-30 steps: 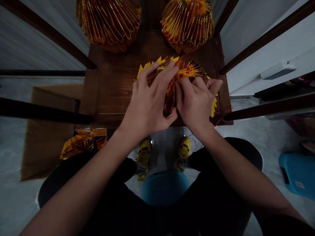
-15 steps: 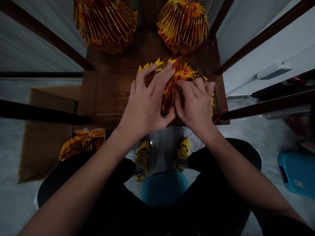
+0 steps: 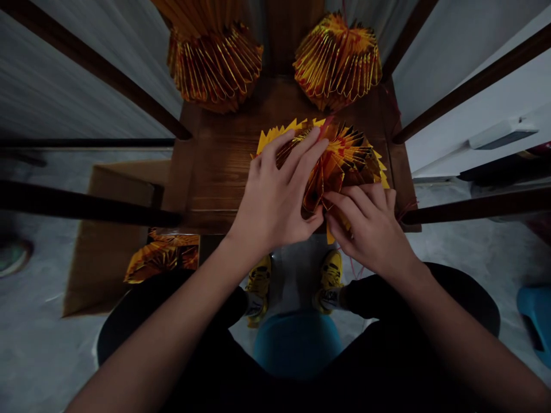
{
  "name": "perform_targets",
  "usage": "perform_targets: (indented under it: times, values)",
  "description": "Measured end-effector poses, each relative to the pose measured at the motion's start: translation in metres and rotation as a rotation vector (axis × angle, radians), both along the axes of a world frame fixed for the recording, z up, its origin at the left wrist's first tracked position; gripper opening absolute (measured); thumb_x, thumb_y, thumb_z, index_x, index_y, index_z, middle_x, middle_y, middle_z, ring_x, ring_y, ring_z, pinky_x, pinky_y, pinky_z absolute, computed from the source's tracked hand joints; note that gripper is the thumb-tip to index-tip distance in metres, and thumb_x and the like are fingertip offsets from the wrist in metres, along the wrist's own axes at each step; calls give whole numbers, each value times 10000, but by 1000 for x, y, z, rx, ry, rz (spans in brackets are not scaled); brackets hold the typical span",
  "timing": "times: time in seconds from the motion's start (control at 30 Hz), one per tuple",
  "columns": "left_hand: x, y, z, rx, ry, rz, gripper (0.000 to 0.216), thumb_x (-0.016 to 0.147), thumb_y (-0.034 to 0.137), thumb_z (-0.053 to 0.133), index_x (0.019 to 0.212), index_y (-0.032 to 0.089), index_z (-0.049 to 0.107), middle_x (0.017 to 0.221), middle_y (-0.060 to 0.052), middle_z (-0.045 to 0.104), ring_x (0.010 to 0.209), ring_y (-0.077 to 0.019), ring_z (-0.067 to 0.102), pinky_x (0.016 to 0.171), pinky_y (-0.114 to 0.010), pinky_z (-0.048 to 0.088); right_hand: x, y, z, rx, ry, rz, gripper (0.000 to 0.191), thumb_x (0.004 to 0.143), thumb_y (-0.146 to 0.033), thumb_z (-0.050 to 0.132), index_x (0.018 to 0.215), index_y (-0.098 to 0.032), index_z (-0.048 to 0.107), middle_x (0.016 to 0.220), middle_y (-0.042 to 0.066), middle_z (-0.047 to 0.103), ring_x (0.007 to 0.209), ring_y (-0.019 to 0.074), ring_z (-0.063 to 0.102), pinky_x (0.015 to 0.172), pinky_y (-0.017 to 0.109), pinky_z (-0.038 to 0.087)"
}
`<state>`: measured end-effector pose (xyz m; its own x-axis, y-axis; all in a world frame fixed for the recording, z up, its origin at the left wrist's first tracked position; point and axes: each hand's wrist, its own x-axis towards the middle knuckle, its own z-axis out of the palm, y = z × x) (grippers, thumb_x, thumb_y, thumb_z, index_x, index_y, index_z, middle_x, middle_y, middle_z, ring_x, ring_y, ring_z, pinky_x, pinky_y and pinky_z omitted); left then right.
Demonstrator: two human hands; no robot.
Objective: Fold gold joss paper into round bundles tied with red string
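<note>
**Right hand drops to the near edge of the paper fan**

Compared with a second ago, the right hand (image 3: 372, 226) has slid off the top of the paper fan (image 3: 348, 155) and down to its near edge, so more of the red and gold pleats now show at centre right of the frame. Its fingers are curled, and the thumb and fingertips pinch a small yellow tab at the fan's lower edge, just over the front rim of the wooden table (image 3: 215, 172).

The left hand (image 3: 275, 201) has hardly moved. Its fingers lie spread and flat on the left half of the fan, pressing it to the table, and the thumb is tucked in at the bottom centre beside the right fingertips. So the fan is now pinned by one hand and gripped at its lower edge by the other. It lies in the middle of the frame, on the near half of the table.

By count:
- One fan under the hands.
- Two rounded paper lanterns at the top, one at upper left (image 3: 215, 66) and one at upper right (image 3: 338, 60), well apart from the fan.
- One cardboard box (image 3: 107, 246) at lower left, with more gold paper (image 3: 161, 261) at its edge.
- Two yellow shoes (image 3: 258, 281), at lower centre.
- One blue stool (image 3: 297, 344) under the person.
- A second blue shape (image 3: 538, 321), cut off at the right edge.
</note>
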<state>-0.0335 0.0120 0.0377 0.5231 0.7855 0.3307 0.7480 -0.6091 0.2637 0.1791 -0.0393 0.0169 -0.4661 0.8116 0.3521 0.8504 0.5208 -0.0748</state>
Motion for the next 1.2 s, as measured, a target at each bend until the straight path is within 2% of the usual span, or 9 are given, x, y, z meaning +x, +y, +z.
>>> perform_targets:
  times: [0.17,0.3,0.4,0.53,0.67,0.9,1.03,1.13,1.2]
  values:
    - [-1,-1,0,24,46,-2,913,886,402,729,1690,256,321,1805,-60,346,1619,-433,320,1261,-628,378,-3,-2,1,-36,102,52,248,1070,-204,549,1292,-208,660,1174,82,753,1135,303,585,945,465,403]
    - [1,-2,-4,62,-8,18,839,911,415,729,1657,274,372,1766,-63,426,1605,-420,367,1247,-616,394,0,-1,6,-136,227,110,423,1028,-120,533,1436,-227,568,1205,90,759,1167,286,618,999,473,434]
    - [2,-2,-4,29,-33,19,826,916,399,752,1647,282,387,1760,-66,435,1620,-416,353,1265,-608,390,10,3,15,-241,303,146,533,984,-159,609,1496,-256,497,1265,96,746,1207,299,632,1026,491,462]
    - [0,0,-1,10,-21,4,859,871,288,760,1642,282,383,1774,-51,411,1625,-414,340,1260,-613,404,25,8,24,-371,322,204,550,945,-182,672,1469,-288,543,1396,94,710,1291,330,593,1079,527,474]
    - [-2,0,1,20,13,-6,893,833,229,703,1650,273,344,1783,-48,396,1614,-408,351,1198,-644,457,31,12,24,-351,268,223,412,968,-148,647,1356,-288,641,1338,71,749,1217,314,619,1056,536,469]
    - [-4,3,1,43,29,-27,921,812,223,690,1663,287,344,1781,-40,399,1599,-414,372,1177,-675,494,38,15,22,-343,274,264,510,858,-107,646,1345,-253,683,1338,81,753,1243,321,623,1097,549,486]
    - [-6,4,-1,33,34,-56,816,864,228,710,1607,418,434,1794,17,367,1634,-410,333,1229,-682,452,40,16,20,-325,267,253,445,914,-125,653,1330,-279,693,1295,70,767,1214,315,630,1079,549,495]
    - [-8,5,-2,25,28,-77,694,882,237,734,1524,392,525,1804,-2,344,1652,-426,296,1266,-707,401,39,17,17,-283,258,242,292,1005,-166,639,1258,-292,712,1263,53,781,1187,295,648,1054,520,496]
    - [-8,6,-1,8,23,-86,660,881,254,748,1496,374,543,1811,-14,329,1661,-432,274,1277,-711,384,36,17,13,-203,218,171,188,1052,-224,634,1195,-298,731,1238,52,784,1159,300,647,1012,519,485]
